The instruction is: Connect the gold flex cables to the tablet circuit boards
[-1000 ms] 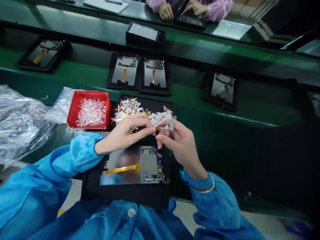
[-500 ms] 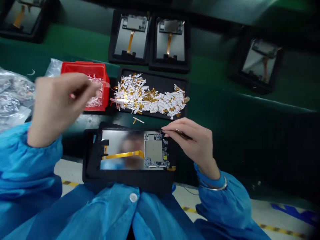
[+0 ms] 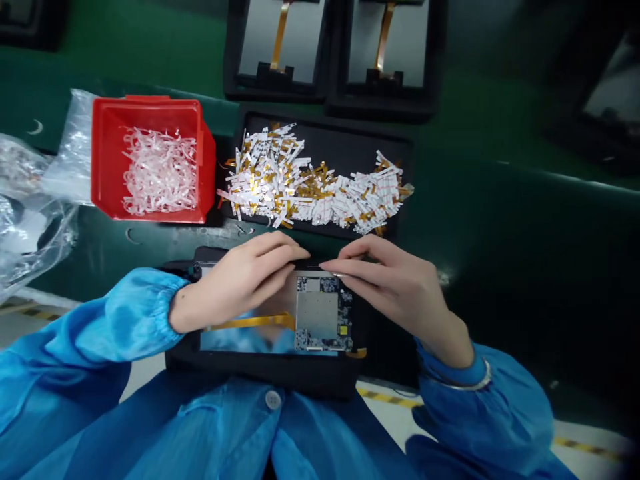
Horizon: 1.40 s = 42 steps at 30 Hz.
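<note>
A black fixture in front of me holds a panel with a small circuit board and an orange flex cable. My left hand rests on the panel, its fingers stretched toward the board's top edge. My right hand meets it from the right, fingers pressed together on a thin strip at that edge; the strip is too small to name. Both sleeves are blue.
A red bin of white peeled strips stands at the back left. Beside it a black tray carries a heap of white and orange strips. Two more fixtures with panels lie behind. Crumpled plastic bags lie at the left.
My left hand came back from the red bin to the panel's top edge, next to the right hand. The view has tilted further down.
</note>
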Available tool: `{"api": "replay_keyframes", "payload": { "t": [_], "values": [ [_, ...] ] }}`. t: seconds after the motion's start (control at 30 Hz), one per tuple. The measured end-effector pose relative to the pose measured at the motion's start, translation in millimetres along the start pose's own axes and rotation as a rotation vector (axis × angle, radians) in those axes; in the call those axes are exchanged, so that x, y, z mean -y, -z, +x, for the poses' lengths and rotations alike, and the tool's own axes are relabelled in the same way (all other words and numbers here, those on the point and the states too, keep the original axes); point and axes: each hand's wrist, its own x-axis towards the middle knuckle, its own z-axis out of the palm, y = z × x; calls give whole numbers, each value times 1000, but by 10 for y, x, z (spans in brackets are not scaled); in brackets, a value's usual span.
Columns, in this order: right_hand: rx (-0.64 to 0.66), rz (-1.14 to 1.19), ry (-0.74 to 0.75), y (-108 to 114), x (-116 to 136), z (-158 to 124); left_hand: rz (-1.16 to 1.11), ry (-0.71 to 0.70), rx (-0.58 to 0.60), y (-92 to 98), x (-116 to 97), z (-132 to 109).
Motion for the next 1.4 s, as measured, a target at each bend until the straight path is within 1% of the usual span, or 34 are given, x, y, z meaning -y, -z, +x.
{"api": "replay_keyframes", "payload": {
  "t": [0.1, 0.2, 0.3, 0.37, 0.43, 0.47, 0.5, 0.53, 0.63, 0.67, 0.7, 0.73, 0.8, 0.83, 0.9, 0.97, 1.17, 1.3, 1.4],
  "values": [
    [48, 2, -9, 30, 13, 12, 19, -64, 61, -33, 46, -3],
    [164, 7, -74, 88, 12, 2, 148, -124, 113, -42, 50, -15],
    [241, 38, -144, 136, -6, -17, 284, -165, 112, -42, 26, -20],
    [264, 91, -169, 160, -25, -27, 351, -189, 99, -34, 3, -10],
    [265, 189, -171, 193, -44, -31, 368, -194, 102, -21, -26, 20],
    [240, 250, -179, 215, -50, -33, 341, -185, 107, -16, -43, 42],
    [181, 314, -200, 238, -52, -34, 288, -166, 109, -15, -59, 68],
    [81, 380, -225, 259, -49, -35, 213, -146, 107, -19, -75, 95],
    [-318, 537, -316, 270, -24, -29, 5, -130, 86, -65, -110, 158],
    [-405, 569, -354, 250, -17, -22, -19, -141, 84, -86, -116, 166],
    [-451, 594, -406, 219, -15, -12, -20, -152, 88, -106, -119, 167],
    [-459, 625, -467, 181, -18, 0, -6, -165, 90, -123, -121, 163],
    [-389, 739, -580, 101, -41, 25, 26, -173, 90, -145, -124, 145],
    [-338, 819, -608, 66, -58, 36, 35, -173, 87, -149, -126, 137],
    [-240, 954, -605, 19, -90, 48, 41, -179, 79, -149, -131, 127],
    [-184, 1010, -594, 0, -110, 49, 44, -177, 82, -145, -136, 130],
    [-208, 970, -545, 14, -93, 39, 17, -157, 78, -143, -143, 156],
    [-221, 926, -585, 14, -54, 35, 11, -157, 78, -146, -139, 157],
    [-196, 916, -579, 2, -50, 26, 5, -152, 75, -148, -132, 165]
  ]
}}
